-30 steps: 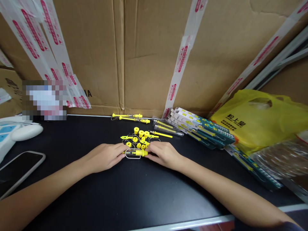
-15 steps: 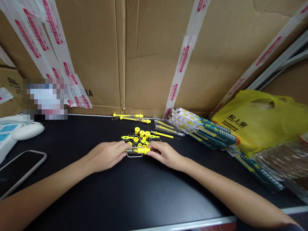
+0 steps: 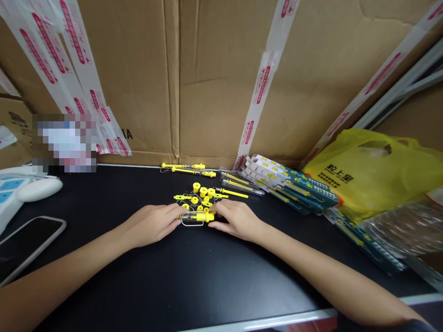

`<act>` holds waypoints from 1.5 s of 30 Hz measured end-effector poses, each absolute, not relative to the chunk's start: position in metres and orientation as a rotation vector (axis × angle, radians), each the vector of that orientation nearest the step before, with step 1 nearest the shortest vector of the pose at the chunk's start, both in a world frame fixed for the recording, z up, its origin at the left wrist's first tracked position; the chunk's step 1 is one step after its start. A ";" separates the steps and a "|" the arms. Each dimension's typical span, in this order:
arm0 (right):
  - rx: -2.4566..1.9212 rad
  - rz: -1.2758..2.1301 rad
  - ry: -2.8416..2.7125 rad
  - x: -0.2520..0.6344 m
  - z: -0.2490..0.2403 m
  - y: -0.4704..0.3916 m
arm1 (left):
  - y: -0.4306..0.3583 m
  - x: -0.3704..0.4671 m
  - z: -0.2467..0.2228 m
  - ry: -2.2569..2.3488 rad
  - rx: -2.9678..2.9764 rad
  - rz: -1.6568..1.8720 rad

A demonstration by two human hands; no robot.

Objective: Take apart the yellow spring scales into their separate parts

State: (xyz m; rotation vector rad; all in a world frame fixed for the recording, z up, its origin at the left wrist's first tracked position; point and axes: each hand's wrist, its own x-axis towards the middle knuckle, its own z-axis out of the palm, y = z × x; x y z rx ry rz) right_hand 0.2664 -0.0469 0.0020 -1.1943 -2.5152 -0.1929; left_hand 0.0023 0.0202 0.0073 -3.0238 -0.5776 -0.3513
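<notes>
- Plainly, one yellow-capped tube (image 3: pixel 205 216) is the centre of attention: it lies roughly level between the two hands, over the black worktop (image 3: pixel 194 286), with its yellow end pointing right.
- A pale wire loop (image 3: pixel 192 225) shows along the tube's near side, rounded at the left.
- The left hand (image 3: pixel 152 226) is nearly closed, thumb and forefinger pinching the tube's left end.
- The right hand (image 3: pixel 238 221) is partly open, forefinger above and thumb below the yellow end; from where I stand I can't quite tell whether they touch it.
- Just beyond the tube sits a scatter of loose yellow parts (image 3: pixel 203 192), round caps and slotted strips, with thin springs among them, the nearest ones partly hidden by the fingers.
- Farther back, two yellow rods (image 3: pixel 187 170) lie side by side near the tall cardboard (image 3: pixel 221 106).
- To the right of those are clear-sleeved rods (image 3: pixel 238 185), next to a stack of printed boxes (image 3: pixel 294 184).
- A yellow plastic bag (image 3: pixel 374 166) slumps beside the boxes.
- Over on the left, a phone (image 3: pixel 31 244) lies dark screen up, near a white power strip (image 3: pixel 10 189).
</notes>
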 end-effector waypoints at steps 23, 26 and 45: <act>-1.196 -0.155 -2.466 0.265 0.000 -0.049 | 0.020 0.002 0.006 -0.561 -2.999 -0.403; -1.195 -0.157 -2.488 0.264 -0.001 -0.049 | 0.019 0.003 0.005 -0.545 -2.995 -0.427; -1.139 -0.005 -2.398 0.269 -0.005 -0.046 | 0.017 0.002 0.009 -0.556 -2.976 -0.413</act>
